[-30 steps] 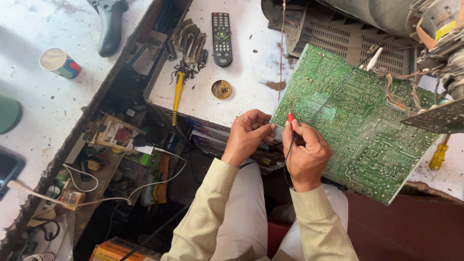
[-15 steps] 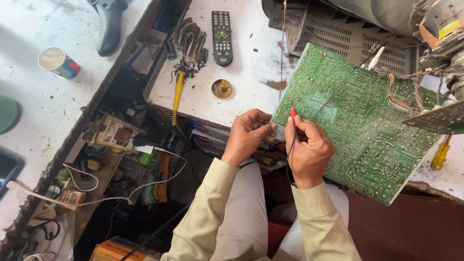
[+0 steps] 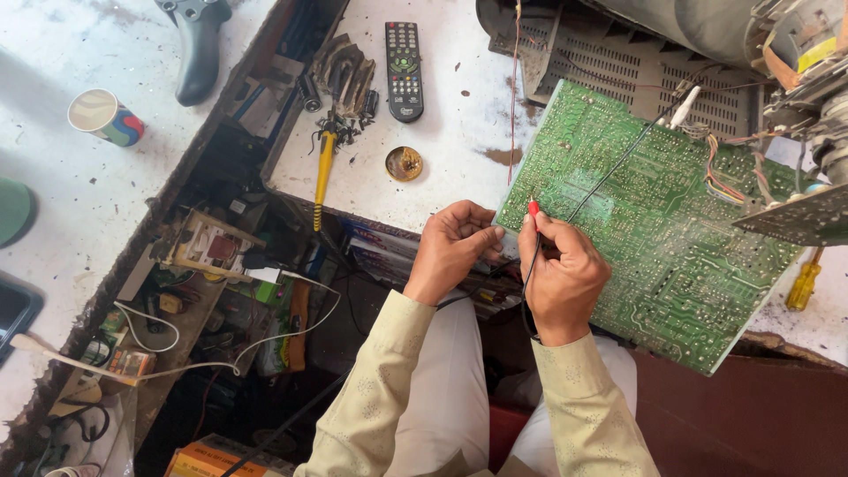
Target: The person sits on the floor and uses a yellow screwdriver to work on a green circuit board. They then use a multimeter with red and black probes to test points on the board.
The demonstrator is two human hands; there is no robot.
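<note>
- Left hand pinches the near-left edge of the large green printed circuit board.
- Right hand, fingers closed, presses a red-tipped probe onto it.
- Black remote control and round brass tin lie at ten o'clock.

One green circuit board, one black remote control, one paper cup, one small round tin. Two yellow-handled screwdrivers — one by the remote, one at the right edge. Two hands, left and right. One red-tipped probe — perhaps more, hidden.
</note>
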